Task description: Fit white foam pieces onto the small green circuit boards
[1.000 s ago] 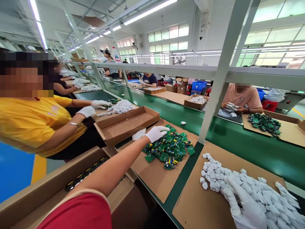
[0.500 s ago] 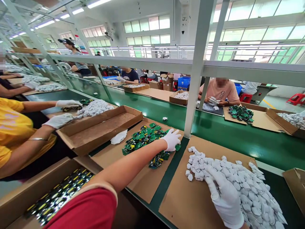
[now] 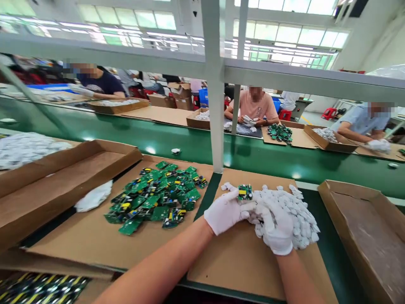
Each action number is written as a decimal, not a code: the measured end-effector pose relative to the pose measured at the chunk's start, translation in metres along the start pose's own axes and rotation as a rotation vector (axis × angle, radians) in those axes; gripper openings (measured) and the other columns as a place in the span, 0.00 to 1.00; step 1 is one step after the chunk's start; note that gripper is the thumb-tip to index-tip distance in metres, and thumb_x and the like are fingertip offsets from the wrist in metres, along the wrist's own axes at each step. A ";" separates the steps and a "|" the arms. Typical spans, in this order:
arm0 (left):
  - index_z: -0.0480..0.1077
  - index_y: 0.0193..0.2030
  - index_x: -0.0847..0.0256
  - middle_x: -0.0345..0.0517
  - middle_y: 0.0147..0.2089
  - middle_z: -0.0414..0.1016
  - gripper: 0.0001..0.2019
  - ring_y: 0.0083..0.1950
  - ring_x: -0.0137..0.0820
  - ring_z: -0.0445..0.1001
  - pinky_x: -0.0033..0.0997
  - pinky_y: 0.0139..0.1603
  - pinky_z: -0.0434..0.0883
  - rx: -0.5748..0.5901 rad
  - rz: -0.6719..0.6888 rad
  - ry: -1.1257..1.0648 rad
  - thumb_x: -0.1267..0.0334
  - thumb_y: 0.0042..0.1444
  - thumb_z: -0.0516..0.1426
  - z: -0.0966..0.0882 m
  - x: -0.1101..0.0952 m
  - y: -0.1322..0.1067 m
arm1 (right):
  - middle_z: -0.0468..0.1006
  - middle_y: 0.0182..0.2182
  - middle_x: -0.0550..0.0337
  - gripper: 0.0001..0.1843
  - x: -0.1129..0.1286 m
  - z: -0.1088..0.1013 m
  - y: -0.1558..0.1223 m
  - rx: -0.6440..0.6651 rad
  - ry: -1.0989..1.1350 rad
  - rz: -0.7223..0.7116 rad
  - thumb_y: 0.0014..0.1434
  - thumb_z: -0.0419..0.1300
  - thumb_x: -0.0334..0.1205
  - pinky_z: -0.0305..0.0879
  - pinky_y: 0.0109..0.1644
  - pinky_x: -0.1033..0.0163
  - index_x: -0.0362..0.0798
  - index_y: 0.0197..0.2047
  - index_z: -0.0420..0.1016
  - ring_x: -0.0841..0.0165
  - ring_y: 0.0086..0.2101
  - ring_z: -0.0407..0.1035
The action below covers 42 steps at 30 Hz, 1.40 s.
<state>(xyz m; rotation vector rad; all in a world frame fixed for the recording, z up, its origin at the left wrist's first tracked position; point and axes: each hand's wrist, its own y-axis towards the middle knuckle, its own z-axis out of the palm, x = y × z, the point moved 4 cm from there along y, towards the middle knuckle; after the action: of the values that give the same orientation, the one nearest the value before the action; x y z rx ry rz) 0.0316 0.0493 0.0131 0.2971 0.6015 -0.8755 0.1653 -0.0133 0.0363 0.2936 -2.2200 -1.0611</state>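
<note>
My left hand (image 3: 224,212), in a white glove, pinches a small green circuit board (image 3: 245,192) with a yellow component on it. Close beside it, my gloved right hand (image 3: 276,226) has its fingers curled in front of a heap of small white plastic pieces (image 3: 300,219). Whatever lies between those fingers blends with the white glove and the heap. To the left, a loose pile of green circuit boards (image 3: 158,190) is spread on a cardboard sheet (image 3: 95,245). The white pieces rest on a second cardboard sheet (image 3: 234,266).
Cardboard trays stand at left (image 3: 123,154) and right (image 3: 363,219). A white cloth-like item (image 3: 95,196) lies by the left tray. A metal post (image 3: 217,105) rises behind the sheets, before a green conveyor belt (image 3: 152,141). Co-workers sit across it. More boards fill a box (image 3: 41,289) lower left.
My left hand has come from the board pile to the white pieces, bringing a circuit board. My right hand has moved in beside it and curled. The view has turned right.
</note>
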 end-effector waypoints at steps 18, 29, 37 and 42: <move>0.71 0.45 0.67 0.57 0.41 0.77 0.17 0.32 0.33 0.77 0.24 0.25 0.68 -0.064 -0.157 -0.015 0.57 0.61 0.48 -0.015 0.029 -0.004 | 0.76 0.32 0.57 0.16 -0.013 -0.038 -0.072 0.374 -0.676 0.203 0.55 0.59 0.45 0.61 0.29 0.65 0.53 0.46 0.75 0.66 0.30 0.70; 0.69 0.49 0.67 0.60 0.46 0.75 0.17 0.32 0.31 0.76 0.22 0.24 0.68 -0.066 -0.196 0.020 0.58 0.61 0.48 -0.018 0.033 -0.003 | 0.73 0.34 0.60 0.07 -0.002 -0.023 -0.062 0.591 -0.771 0.261 0.56 0.57 0.42 0.53 0.27 0.66 0.52 0.37 0.74 0.69 0.29 0.67; 0.70 0.46 0.68 0.60 0.45 0.76 0.16 0.33 0.32 0.77 0.23 0.26 0.68 -0.016 -0.191 0.000 0.59 0.60 0.50 -0.015 0.033 -0.004 | 0.72 0.29 0.59 0.07 0.008 -0.020 -0.063 0.656 -0.810 0.173 0.56 0.57 0.41 0.51 0.26 0.65 0.49 0.28 0.70 0.68 0.26 0.66; 0.70 0.47 0.68 0.61 0.45 0.75 0.16 0.33 0.32 0.77 0.24 0.27 0.67 -0.004 -0.191 0.006 0.59 0.60 0.51 -0.016 0.035 -0.004 | 0.73 0.34 0.60 0.08 0.008 -0.030 -0.070 0.565 -0.660 0.247 0.55 0.58 0.43 0.56 0.28 0.66 0.52 0.38 0.72 0.69 0.27 0.68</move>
<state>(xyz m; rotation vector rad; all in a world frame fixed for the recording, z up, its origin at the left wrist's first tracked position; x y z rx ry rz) 0.0399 0.0330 -0.0205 0.2411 0.6441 -1.0569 0.1729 -0.0807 0.0010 -0.1244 -3.0320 -0.3978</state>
